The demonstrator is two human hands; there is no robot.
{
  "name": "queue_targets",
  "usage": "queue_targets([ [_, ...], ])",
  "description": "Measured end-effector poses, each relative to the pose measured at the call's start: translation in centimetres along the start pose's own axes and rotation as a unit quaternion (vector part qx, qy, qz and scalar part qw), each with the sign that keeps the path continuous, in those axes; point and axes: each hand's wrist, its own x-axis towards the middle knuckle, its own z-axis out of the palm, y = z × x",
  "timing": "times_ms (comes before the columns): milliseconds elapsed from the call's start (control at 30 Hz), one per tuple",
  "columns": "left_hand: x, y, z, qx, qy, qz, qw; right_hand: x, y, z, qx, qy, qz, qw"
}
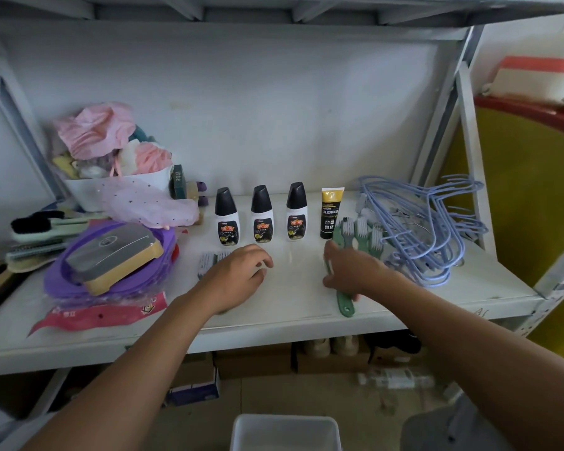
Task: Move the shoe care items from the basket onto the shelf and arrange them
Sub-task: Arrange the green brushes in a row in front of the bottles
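Three white shoe-polish bottles with black caps [261, 214] stand in a row on the white shelf [290, 307]. A black and gold tube [330, 212] stands upright to their right. Several green brushes with white bristles [360, 232] lie right of the tube. My right hand [352, 271] rests on a green brush whose handle [345, 305] pokes out below it; the grip is partly hidden. My left hand [241, 275] lies over a grey-bristled brush [210, 262], fingers curled, thumb side down. The white basket [285, 431] sits on the floor below.
Blue wire hangers [427, 229] are piled at the shelf's right end. On the left lie a purple stack with a grey and tan box [118, 258], brushes [43, 226], and a white tub of pink cloth [111, 151]. Cardboard boxes [254, 362] sit under the shelf.
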Motion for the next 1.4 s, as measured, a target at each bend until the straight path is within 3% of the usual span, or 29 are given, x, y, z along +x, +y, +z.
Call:
queue_targets([
  [300, -2.3, -2.0, -2.4, 0.015, 0.033, -0.033, 0.999, 2.9, -5.8, 1.7, 0.011, 0.013, -0.054, 0.998],
  [567, -4.5, -4.2, -4.8, 0.034, 0.08, -0.096, 0.992, 5.8, -9.9, 2.9, 0.091, 0.021, -0.117, 0.989],
  [800, -5.5, -5.2, -3.8, 0.06, 0.014, -0.191, 0.98, 7.1, -11.6, 2.7, 0.147, 0.044, -0.117, 0.981],
  [1400, -4.1, -5.7, -4.0, 0.005, -0.021, -0.216, 0.976, 7.5, -12.0, 2.6, 0.179, -0.002, -0.146, 0.973],
])
